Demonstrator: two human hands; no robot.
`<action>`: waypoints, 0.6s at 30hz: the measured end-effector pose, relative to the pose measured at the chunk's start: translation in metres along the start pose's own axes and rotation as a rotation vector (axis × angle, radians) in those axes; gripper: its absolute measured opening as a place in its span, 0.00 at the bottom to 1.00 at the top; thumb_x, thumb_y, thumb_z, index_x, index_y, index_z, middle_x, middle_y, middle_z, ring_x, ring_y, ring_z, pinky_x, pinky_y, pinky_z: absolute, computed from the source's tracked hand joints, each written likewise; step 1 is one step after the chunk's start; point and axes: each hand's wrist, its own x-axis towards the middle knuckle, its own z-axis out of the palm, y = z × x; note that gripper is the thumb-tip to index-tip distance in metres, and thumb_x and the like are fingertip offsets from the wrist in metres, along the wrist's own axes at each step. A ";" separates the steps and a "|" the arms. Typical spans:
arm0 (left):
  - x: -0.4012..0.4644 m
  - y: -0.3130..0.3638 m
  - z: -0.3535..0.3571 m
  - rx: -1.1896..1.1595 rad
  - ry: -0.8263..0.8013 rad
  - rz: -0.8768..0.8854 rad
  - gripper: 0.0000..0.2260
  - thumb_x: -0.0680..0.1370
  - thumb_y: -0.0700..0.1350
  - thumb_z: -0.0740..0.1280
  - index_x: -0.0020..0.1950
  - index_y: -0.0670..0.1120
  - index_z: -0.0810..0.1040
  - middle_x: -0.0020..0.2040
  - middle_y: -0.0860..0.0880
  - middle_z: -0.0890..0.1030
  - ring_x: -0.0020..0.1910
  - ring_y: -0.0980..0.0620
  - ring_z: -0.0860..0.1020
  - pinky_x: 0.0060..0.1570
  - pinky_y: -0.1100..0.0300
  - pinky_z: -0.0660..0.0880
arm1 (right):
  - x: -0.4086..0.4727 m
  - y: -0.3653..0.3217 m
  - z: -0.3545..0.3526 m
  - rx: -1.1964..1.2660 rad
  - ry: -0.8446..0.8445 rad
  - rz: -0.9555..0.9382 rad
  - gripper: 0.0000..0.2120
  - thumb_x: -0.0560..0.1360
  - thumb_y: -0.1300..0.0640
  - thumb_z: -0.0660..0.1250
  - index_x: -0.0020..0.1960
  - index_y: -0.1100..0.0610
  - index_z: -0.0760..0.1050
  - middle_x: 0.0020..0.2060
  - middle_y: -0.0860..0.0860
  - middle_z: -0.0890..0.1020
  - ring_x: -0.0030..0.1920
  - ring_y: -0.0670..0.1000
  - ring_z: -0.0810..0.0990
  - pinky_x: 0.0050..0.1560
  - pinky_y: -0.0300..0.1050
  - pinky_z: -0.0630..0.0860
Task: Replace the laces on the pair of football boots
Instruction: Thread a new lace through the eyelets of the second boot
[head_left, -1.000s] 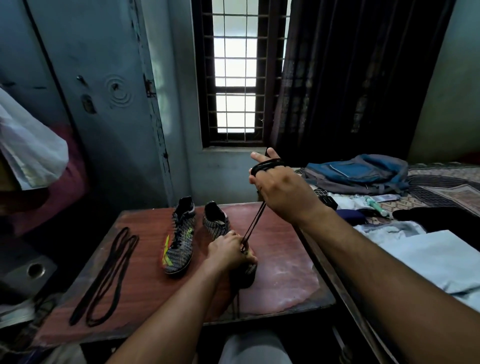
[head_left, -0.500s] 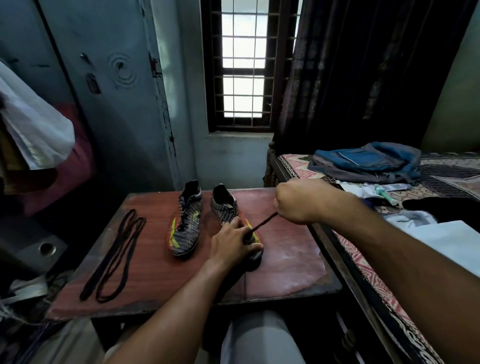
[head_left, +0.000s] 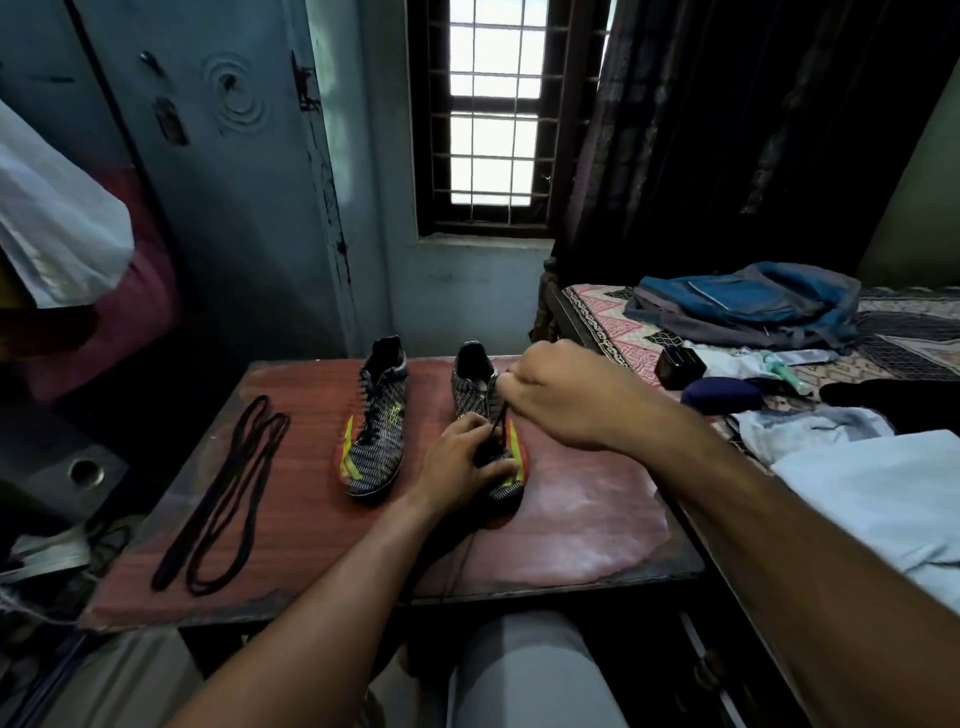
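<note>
- Working the lace (head_left: 497, 418) on the right boot (head_left: 488, 421), mid-table on the wooden table (head_left: 291, 519); looks like the old one coming out, though I can't rule out threading in.
- Left hand (head_left: 460, 465) is clamped over the boot's toe and lower eyelets, fingers curled round it, pinning it down.
- Right hand (head_left: 558, 395) is fisted above the boot's tongue, fingers closed on the lace, which runs short and taut down to the eyelets.
- A thin dark strand trails off the near table edge below the boot; probably the same lace's free end, can't confirm.
- Left boot (head_left: 376, 415) stands just beside the right one, apart from it, dark lace seemingly in all eyelets. Untouched, I'd judge.
- Spare laces (head_left: 223, 493) lie looped at the table's left side, well apart from both boots. Likely the replacements, not yet used.
- Progress estimate: early. One boot partly unlaced at best.
- Left to do: finish this lace, thread a spare one, then repeat the lot on the left boot.
- Snag risk: lace binding in an eyelet under the left hand's grip.
</note>
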 end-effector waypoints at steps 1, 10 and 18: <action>-0.005 -0.004 -0.001 -0.052 0.032 0.008 0.14 0.77 0.51 0.75 0.57 0.42 0.83 0.56 0.49 0.80 0.54 0.55 0.77 0.57 0.64 0.73 | 0.004 0.013 0.002 0.013 0.038 -0.010 0.22 0.81 0.51 0.58 0.30 0.56 0.64 0.29 0.51 0.68 0.37 0.59 0.72 0.39 0.47 0.65; -0.018 -0.013 -0.005 -0.151 0.180 0.031 0.07 0.82 0.43 0.63 0.54 0.43 0.79 0.51 0.49 0.78 0.50 0.52 0.77 0.53 0.52 0.75 | 0.012 0.136 0.085 -0.059 0.092 0.172 0.24 0.82 0.45 0.64 0.32 0.54 0.67 0.29 0.49 0.71 0.33 0.55 0.73 0.37 0.49 0.66; -0.022 -0.017 -0.008 -0.290 0.186 -0.006 0.06 0.81 0.47 0.63 0.53 0.48 0.79 0.53 0.53 0.81 0.53 0.54 0.80 0.55 0.49 0.78 | 0.029 0.141 0.126 0.781 -0.012 0.395 0.18 0.79 0.46 0.60 0.53 0.58 0.83 0.43 0.54 0.88 0.47 0.55 0.87 0.58 0.55 0.81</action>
